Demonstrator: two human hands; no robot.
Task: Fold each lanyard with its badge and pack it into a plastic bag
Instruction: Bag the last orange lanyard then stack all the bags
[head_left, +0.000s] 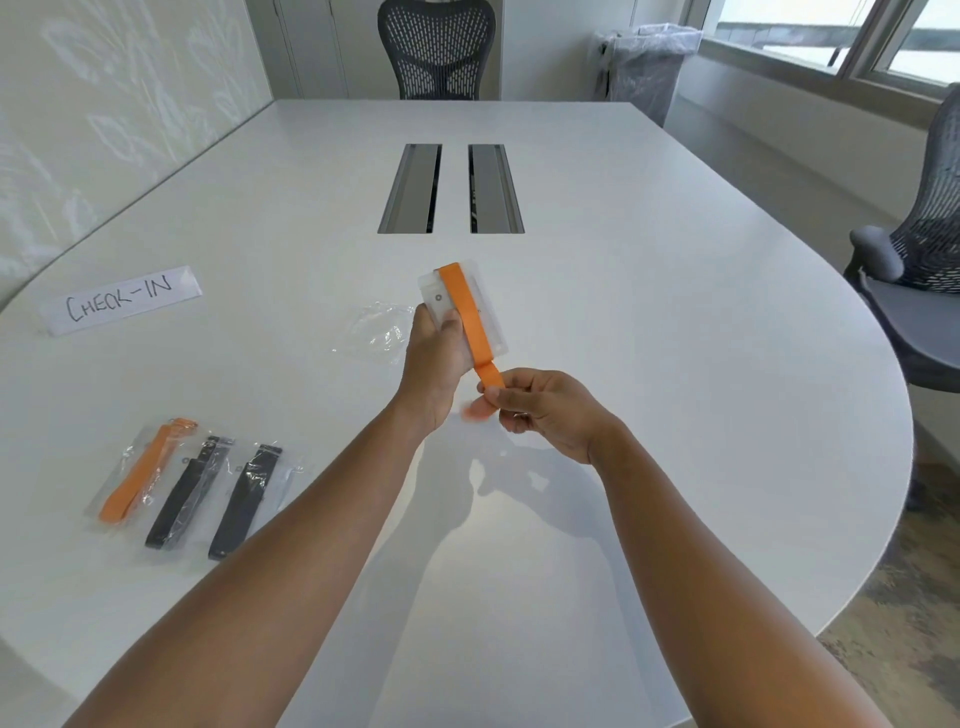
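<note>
Left hand (434, 345) grips badge (457, 312); right hand (540, 408) fingers pinch orange lanyard (467, 317) fold. Risk: fold springs loose (empty bag (376, 330) lies just left of badge).

Matt woven lanyard (470, 317) on clear plastic badge (435, 296) (glossy).

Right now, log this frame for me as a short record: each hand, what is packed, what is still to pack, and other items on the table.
left hand: grips clear badge, held above the table
right hand: pinches the orange lanyard at its lower fold
packed: three bags at left, one orange, two black
to pack: lanyard in hand
empty bag: lies beyond the left hand
other: CHECK-IN sign, far left
</note>
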